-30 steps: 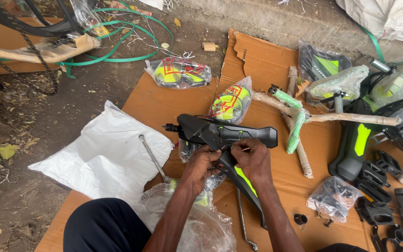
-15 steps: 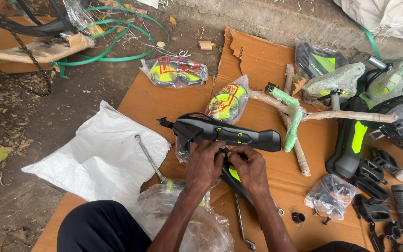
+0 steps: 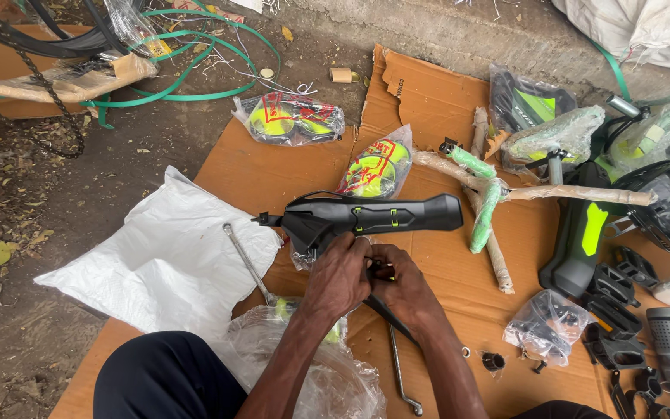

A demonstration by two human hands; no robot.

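Both hands meet under the long black plastic guard (image 3: 366, 217), which lies across the cardboard sheet (image 3: 273, 174). The left hand (image 3: 340, 275) curls its fingers onto the guard's lower edge; the right hand (image 3: 402, 289) pinches something small and dark beside it, too hidden by knuckles to identify. A black strip (image 3: 388, 316) runs out from beneath the right wrist, its upper end covered. One thin metal wrench (image 3: 246, 260) lies just beside the left forearm, its lower end lost under crumpled clear plastic (image 3: 327, 372).

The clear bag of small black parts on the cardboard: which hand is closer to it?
Right. The right hand sits just left of the bag of parts; the left hand lies farther off, beyond it.
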